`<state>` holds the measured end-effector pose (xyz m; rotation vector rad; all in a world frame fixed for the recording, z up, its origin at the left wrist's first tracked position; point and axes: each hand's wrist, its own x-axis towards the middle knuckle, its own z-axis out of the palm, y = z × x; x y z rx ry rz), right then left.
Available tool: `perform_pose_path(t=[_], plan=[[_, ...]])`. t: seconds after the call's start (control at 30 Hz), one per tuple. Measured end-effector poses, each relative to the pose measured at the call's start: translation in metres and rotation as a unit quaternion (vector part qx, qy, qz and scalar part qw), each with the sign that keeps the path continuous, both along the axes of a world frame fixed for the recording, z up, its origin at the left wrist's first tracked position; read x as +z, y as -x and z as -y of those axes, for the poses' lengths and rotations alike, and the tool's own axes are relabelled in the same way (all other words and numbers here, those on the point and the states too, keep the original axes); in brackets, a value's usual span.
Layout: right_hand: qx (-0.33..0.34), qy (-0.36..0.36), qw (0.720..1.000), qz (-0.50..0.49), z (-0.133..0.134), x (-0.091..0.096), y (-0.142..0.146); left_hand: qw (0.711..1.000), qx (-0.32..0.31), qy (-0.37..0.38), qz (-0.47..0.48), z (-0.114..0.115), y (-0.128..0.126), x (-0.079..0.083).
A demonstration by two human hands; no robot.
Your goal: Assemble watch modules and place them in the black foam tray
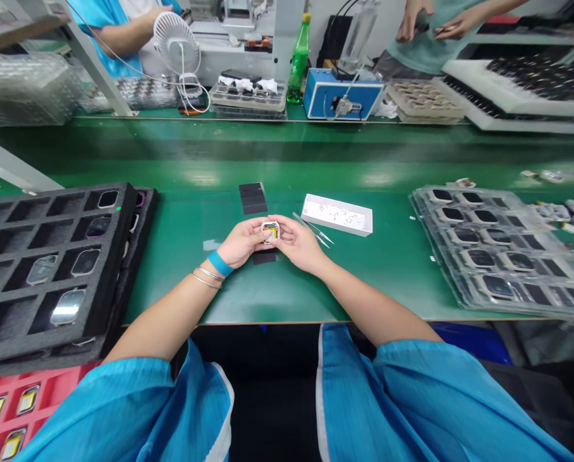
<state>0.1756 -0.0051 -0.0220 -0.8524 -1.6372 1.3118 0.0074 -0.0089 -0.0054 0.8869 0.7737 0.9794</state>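
Between my two hands is a small open smartwatch case (270, 231), with a yellow and silver part showing inside its pale rim. My left hand (243, 242) grips its left side, the thumb lying over the edge. On the other side my right hand (297, 242) closes on the case, thumb at its lower right. Just beyond the right hand lie tweezers (321, 236), beside a white box (338, 215) holding many tiny parts. Black rectangular sheets (253, 198) lie behind the hands, and a dark piece (264, 258) shows partly beneath them.
At left, a grey foam tray (60, 256) holds several watches, above a red tray (51, 391) of open cases. Clear plastic trays (499, 250) with watches stand at right. A fan (176, 45), green bottle (298, 61) and blue machine (342, 95) line the back; two people work there.
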Motion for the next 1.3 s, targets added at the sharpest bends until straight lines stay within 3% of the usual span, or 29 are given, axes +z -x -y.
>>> perform_pose_path(t=[0.23,0.63,0.97,1.3], plan=[[-0.029,-0.031,0.999,0.002,0.012,0.007,0.004,1.0,0.0,-0.002,-0.003,0.002,0.0,0.004],[-0.02,-0.025,0.999,0.028,-0.001,0.01,-0.003,1.0,-0.01,0.018,-0.017,-0.006,0.008,0.005],[-0.114,-0.053,0.992,0.018,-0.013,0.005,-0.011,0.999,0.03,0.044,-0.005,-0.005,0.011,0.013],[-0.122,-0.085,0.988,0.038,-0.013,0.004,-0.012,0.999,0.024,0.041,0.024,-0.005,0.011,0.012]])
